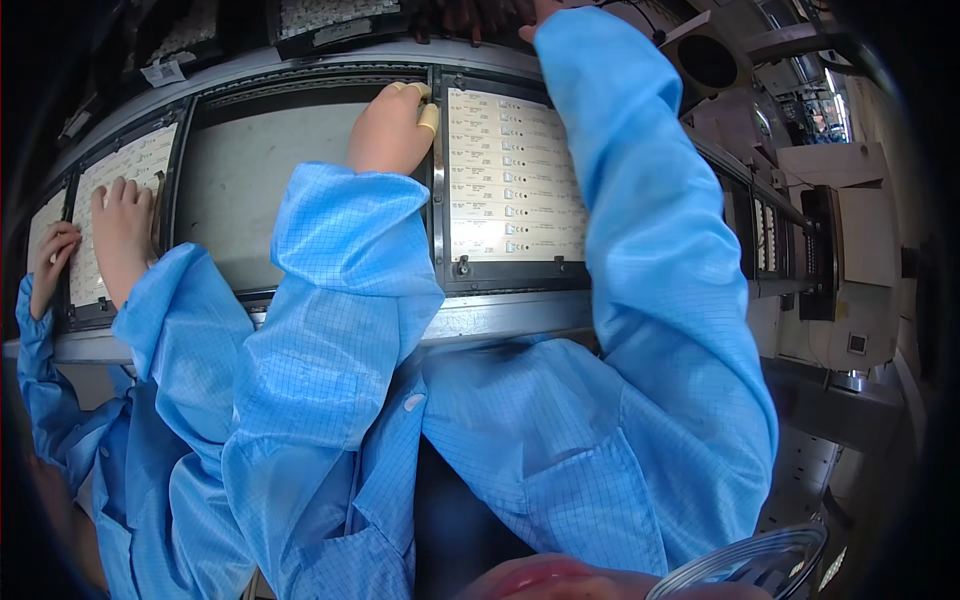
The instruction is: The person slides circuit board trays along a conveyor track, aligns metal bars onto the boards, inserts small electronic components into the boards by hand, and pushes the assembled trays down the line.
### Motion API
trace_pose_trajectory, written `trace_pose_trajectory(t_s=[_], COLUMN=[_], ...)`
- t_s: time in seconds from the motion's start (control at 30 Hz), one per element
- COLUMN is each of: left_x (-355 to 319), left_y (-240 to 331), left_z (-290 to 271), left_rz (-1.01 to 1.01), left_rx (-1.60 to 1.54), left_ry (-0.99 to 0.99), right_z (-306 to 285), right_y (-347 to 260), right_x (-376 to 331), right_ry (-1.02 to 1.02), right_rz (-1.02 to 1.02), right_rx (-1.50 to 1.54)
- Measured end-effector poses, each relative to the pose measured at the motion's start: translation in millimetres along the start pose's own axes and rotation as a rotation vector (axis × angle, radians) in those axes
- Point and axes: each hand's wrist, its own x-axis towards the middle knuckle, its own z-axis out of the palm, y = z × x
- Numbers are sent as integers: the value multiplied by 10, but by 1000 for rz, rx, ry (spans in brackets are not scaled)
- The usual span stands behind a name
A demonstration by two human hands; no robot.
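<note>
My left hand [392, 130], with yellow finger cots on its fingertips, is curled over the black frame [437, 190] at the left side of a panel. Inside that frame lies a panel of pale boards [510, 180] in rows, each with print and a small light-coloured part. My right arm stretches far forward past the panel's right side. Only a sliver of my right hand [540, 14] shows at the top edge, near some dark reddish items [480, 18] that I cannot make out; its fingers are hidden.
Left of my hand, a framed bay shows a plain grey surface [240, 190]. At the far left, a co-worker's two hands [124, 225] rest by another board panel [150, 160]. Trays of small pale parts [335, 12] stand behind the line. A metal rail [500, 315] runs along the front.
</note>
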Motion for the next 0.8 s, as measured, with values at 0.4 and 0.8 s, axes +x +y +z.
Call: trace_pose_trajectory(t_s=[0.4,0.8], left_x=[87,212], left_y=[201,155], left_z=[-19,4], left_rz=[-193,-169], left_rx=[234,209], left_ry=[-129,-182], right_z=[1370,1490], right_y=[-754,-948], right_x=[-1446,-1320], right_ry=[369,315], right_rz=[94,116], right_rx=[1041,1021])
